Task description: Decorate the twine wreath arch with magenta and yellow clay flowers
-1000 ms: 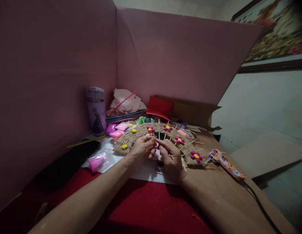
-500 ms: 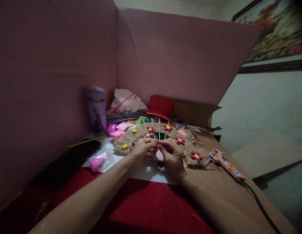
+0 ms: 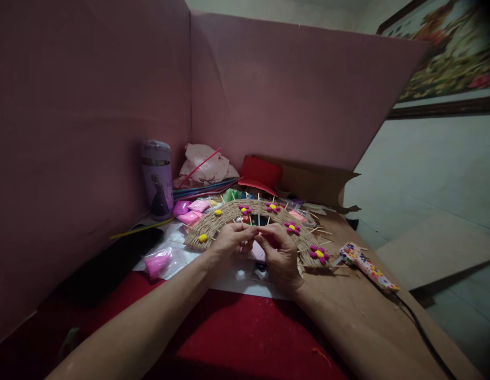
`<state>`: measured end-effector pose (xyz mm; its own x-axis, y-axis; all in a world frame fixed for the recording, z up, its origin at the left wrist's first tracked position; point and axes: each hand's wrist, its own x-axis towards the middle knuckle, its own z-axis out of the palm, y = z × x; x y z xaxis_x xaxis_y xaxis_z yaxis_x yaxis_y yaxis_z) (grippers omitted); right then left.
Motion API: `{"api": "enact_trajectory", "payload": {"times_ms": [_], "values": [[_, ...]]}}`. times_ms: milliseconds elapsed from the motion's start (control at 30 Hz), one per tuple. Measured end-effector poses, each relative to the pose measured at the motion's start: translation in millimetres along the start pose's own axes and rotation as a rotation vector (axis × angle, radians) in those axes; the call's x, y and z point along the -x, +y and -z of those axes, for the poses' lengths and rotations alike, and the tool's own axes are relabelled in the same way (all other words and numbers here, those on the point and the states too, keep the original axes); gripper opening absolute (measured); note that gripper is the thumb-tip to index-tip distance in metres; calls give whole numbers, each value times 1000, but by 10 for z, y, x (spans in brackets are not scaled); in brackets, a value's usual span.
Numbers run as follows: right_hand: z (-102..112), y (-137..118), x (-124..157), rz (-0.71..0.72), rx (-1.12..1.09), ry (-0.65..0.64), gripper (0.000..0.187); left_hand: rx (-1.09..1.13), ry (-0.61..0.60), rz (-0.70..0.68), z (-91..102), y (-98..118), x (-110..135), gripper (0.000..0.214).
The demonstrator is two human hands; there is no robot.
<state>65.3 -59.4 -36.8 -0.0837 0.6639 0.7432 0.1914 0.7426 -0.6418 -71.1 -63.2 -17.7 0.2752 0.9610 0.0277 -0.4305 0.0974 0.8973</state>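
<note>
A woven jute arch (image 3: 229,214) lies in front of me, stuck with wooden sticks and carrying pink clay flowers (image 3: 318,254) with yellow centres. My left hand (image 3: 231,240) and my right hand (image 3: 279,256) meet fingertip to fingertip just inside the arch. Both are pinched on something small between them that I cannot make out. A pale pink piece (image 3: 259,251) shows under the fingers. White paper (image 3: 240,277) lies beneath the hands.
A purple bottle (image 3: 156,178) stands at the back left by pink clay packets (image 3: 191,211) and a black flat object (image 3: 110,261). A patterned glue gun (image 3: 367,266) with a black cord lies at the right. Pink cardboard walls (image 3: 268,89) close the back and left.
My two hands have drawn closer together, so their fingertips now touch inside the arch. Nothing else has moved.
</note>
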Motion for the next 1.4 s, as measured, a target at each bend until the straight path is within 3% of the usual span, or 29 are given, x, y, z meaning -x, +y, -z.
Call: {"api": "enact_trajectory", "payload": {"times_ms": [1400], "values": [[-7, -15, 0, 37, -4, 52, 5, -14, -8, 27, -16, 18, 18, 39]]}}
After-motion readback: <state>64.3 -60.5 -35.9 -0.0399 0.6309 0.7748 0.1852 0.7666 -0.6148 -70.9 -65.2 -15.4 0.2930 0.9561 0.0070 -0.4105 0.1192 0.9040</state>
